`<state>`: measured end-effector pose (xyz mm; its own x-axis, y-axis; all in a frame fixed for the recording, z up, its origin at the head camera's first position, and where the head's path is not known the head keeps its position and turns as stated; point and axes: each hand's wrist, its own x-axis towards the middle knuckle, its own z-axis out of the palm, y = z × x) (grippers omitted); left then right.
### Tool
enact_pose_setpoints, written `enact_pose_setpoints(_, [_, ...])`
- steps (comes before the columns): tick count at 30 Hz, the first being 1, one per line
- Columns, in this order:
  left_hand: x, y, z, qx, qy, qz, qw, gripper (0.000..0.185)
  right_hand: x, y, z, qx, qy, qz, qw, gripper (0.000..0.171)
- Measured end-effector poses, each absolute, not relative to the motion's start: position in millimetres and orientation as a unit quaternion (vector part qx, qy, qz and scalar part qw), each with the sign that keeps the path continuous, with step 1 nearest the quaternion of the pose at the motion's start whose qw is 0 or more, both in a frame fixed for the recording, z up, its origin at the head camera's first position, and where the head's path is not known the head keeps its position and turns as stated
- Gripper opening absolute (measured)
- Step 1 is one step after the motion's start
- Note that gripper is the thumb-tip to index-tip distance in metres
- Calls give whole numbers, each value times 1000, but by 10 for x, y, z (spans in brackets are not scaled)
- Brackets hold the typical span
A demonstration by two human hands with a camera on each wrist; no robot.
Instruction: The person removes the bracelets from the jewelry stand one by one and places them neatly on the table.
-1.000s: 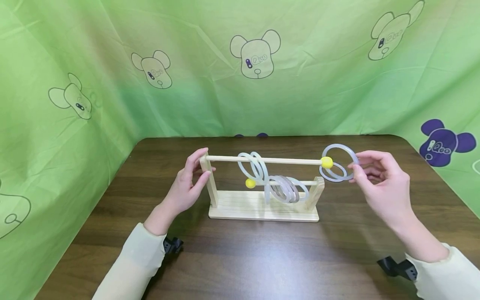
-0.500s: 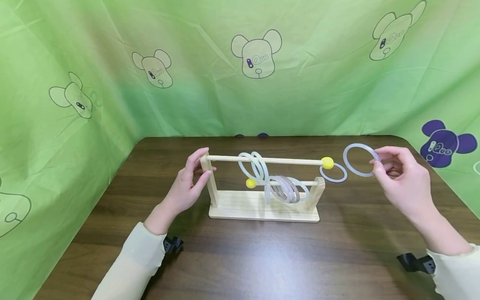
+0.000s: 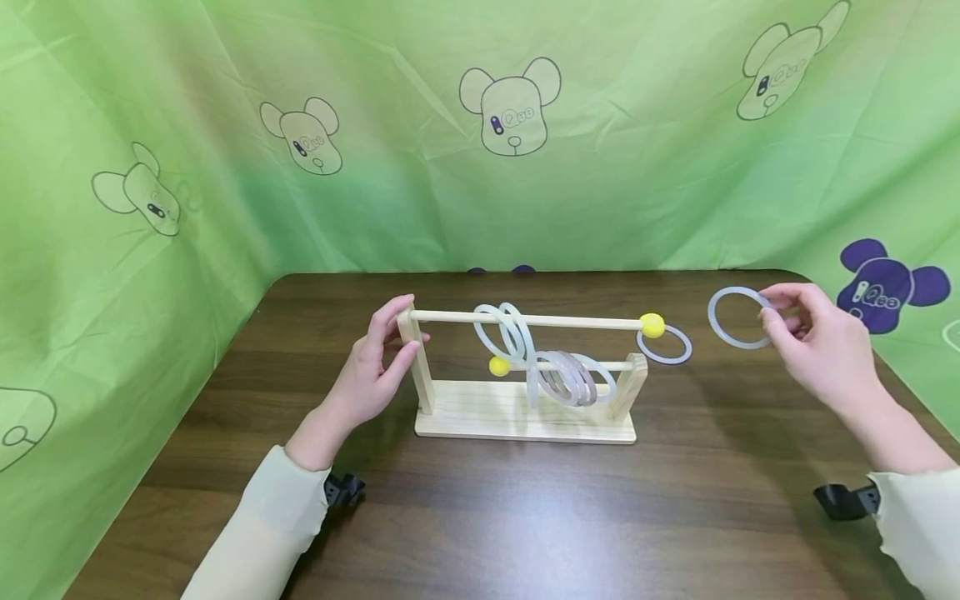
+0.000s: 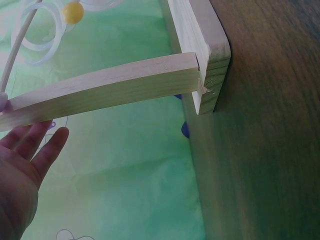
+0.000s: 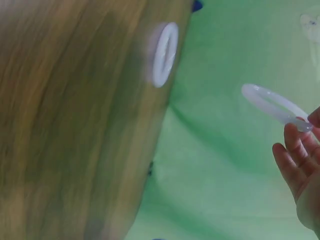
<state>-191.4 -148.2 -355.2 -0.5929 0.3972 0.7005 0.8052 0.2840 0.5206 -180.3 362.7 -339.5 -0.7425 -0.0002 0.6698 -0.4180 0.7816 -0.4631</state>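
Note:
A wooden rack (image 3: pixel 525 417) stands mid-table with two rods tipped by yellow balls (image 3: pixel 652 325). Two translucent rings (image 3: pixel 506 332) hang on the upper rod and several (image 3: pixel 570 379) on the lower one. My left hand (image 3: pixel 397 332) grips the rack's left post (image 3: pixel 420 367), thumb in front and fingers behind; the left wrist view shows that post (image 4: pixel 115 85) above my fingers (image 4: pixel 35 150). My right hand (image 3: pixel 772 317) pinches a ring (image 3: pixel 731 317) in the air, right of the rack. The right wrist view shows the same held ring (image 5: pixel 275 106). Another ring (image 3: pixel 665 343) lies flat on the table.
The dark wooden table (image 3: pixel 525 517) is walled on three sides by a green cloth printed with bear heads (image 3: pixel 510 108). The loose ring (image 5: pixel 165 54) lies near the table's far edge. Bare tabletop stretches in front of the rack.
My right hand has carried the ring off the upper rod's ball end and away to the right. The left hand and rack have stayed put.

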Motion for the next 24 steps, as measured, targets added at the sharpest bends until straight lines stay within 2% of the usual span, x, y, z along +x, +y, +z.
enact_pose_setpoints(13, [-1909, -1489, -3555, -390, -770, -451, 226, 60, -2059, 3955, -3595, 153, -937, 200, 244, 23])
enact_pose_setpoints(24, [-1908, -1493, -3545, -389, -772, -450, 225, 60, -2182, 4055, -3733, 145, -952, 215, 161, 21])
